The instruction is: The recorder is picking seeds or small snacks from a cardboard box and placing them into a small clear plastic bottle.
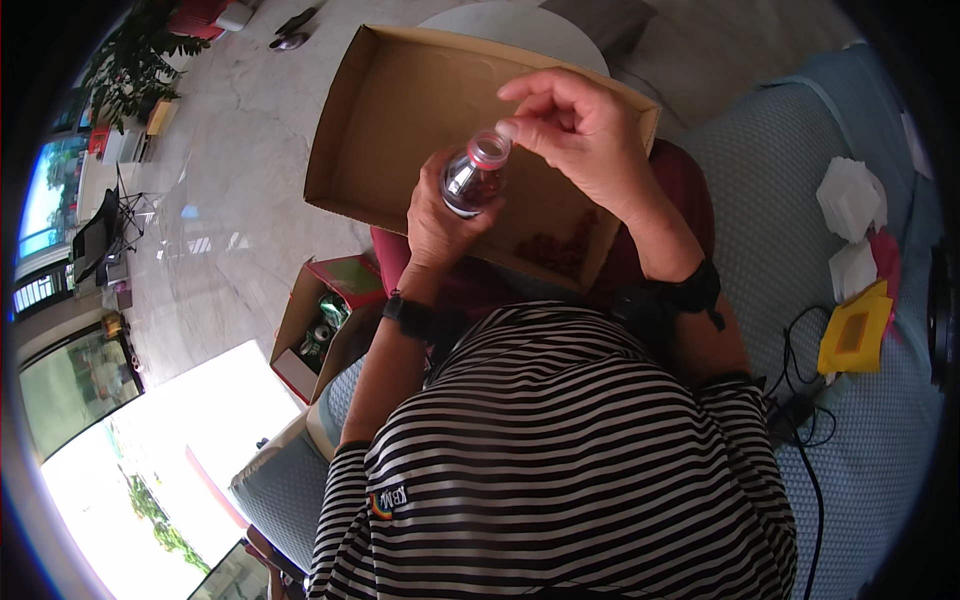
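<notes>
My left hand [439, 217] is wrapped around a clear plastic bottle [471, 180]. The bottle stands nearly upright, uncapped, with a red ring around its neck and dark red contents showing through the wall. Just right of its mouth is my right hand [574, 124], thumb tip at the rim and index finger held apart from the thumb; I see nothing between them. Beneath both hands a shallow cardboard box [397, 97] rests tilted across my lap. A heap of small dark red pieces [555, 247] lies in its near right corner, too shaded to name exactly.
A carton of crushed cans [322, 330] stands at my left. On the blue padded sofa [757, 165] to my right are white paper-like pieces [851, 199], a yellow packet [855, 330] and a black cable [814, 480]. Behind the box is a round pale tabletop [517, 30].
</notes>
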A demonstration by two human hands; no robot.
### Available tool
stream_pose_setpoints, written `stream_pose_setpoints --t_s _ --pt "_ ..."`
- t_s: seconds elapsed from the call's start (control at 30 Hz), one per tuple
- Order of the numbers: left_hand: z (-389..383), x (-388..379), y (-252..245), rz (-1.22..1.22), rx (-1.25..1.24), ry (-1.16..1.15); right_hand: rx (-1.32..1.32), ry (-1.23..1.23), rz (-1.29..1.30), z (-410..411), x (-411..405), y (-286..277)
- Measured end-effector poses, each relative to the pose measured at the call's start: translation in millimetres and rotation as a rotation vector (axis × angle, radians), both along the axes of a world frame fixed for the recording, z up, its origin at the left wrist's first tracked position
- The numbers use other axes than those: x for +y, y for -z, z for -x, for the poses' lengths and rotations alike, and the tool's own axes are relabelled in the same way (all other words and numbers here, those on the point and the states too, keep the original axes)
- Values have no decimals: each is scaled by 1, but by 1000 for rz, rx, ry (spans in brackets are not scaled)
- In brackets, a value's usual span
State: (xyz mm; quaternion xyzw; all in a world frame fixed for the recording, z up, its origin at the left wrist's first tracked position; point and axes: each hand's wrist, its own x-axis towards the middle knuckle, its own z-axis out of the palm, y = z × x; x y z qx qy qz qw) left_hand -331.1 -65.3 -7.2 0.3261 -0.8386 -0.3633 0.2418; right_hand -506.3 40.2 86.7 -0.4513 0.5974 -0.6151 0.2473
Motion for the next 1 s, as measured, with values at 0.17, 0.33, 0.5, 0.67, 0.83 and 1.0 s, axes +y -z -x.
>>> stream_pose_setpoints --t_s 0.17,0.33,0.5,0.67,0.83,1.0 --pt "2 1 -3 71 12 -4 -7 126 174 -7 -11 3" --pt "0 0 -1 32 -7 -13 283 202 22 -10 -10 9" --pt "1 0 2 27 -4 -11 448 21 -430 17 16 63" --pt "-1 -3 8 5 12 0 899 -498 -817 -9 40 108" --pt "-1 -2 5 32 -2 -4 814 -591 -725 -13 39 119" --pt "1 1 1 79 0 0 457 -206 -439 17 33 78"
